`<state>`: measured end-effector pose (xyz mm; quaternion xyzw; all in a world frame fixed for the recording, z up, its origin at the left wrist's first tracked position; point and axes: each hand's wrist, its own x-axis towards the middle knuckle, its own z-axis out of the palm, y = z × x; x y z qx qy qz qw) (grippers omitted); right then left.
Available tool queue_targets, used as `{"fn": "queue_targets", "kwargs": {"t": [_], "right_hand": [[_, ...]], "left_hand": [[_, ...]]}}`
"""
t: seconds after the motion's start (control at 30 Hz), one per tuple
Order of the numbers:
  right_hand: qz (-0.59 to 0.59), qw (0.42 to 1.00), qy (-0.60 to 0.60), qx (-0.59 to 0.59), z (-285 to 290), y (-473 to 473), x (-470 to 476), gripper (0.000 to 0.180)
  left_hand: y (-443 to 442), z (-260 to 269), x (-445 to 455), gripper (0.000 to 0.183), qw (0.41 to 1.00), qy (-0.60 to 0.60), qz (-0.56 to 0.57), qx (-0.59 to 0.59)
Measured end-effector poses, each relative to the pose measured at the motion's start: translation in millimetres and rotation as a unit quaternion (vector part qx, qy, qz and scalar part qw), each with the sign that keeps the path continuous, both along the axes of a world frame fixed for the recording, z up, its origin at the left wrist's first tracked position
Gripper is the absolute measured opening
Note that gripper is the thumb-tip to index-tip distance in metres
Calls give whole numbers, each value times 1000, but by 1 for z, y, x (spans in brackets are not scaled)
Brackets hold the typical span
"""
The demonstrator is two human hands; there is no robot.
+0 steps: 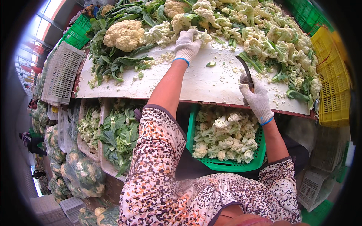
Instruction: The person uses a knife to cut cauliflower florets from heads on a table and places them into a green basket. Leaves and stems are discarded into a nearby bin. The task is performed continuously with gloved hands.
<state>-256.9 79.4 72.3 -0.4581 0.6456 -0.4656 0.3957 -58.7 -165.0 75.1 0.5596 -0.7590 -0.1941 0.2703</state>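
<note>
My left hand (187,45), in a pale knit glove with a blue cuff, reaches to the near edge of the cauliflower heap. Its fingers curl on a cut cauliflower piece (204,36); the fingertips are partly hidden. In my right hand (256,94), gloved the same way, is a curved knife (246,67), its dark blade pointing up and away over the white board (209,82). A whole cauliflower head (124,35) lies left of my left hand, among green leaves (113,63). Many cut florets (271,42) are heaped at the far right.
Below the board's edge, a green crate (226,166) of florets sits between my legs. Left of it stand crates of leaves (120,138) and trimmings (90,124). Bagged cauliflowers (82,172) fill the left floor. A yellow crate (333,82) borders the right; a person (32,142) is far left.
</note>
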Motion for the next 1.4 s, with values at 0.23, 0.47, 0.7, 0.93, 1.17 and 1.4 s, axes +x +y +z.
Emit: {"fn": "queue_targets", "kwargs": {"t": [0.23,0.47,0.7,0.93,1.17,1.4], "right_hand": [[14,966,219,-134,-11,8,-6,27],[68,929,361,-39,-23,8,-2,31],[95,906,412,33,-29,-10,-1,28],[87,906,411,51,-38,-19,10,27],[83,922,377,-22,-60,-32,-7,39],[63,983,-30,171,-22,-17,4,32]], "left_hand": [[73,-25,-5,33,971,106,-187,106],[94,-36,-13,39,959,169,-172,150],[94,-39,-17,38,959,177,-174,136],[95,-48,-11,34,962,175,-172,120],[99,-52,-12,31,941,248,-160,165],[104,-65,-3,29,945,255,-127,159]]}}
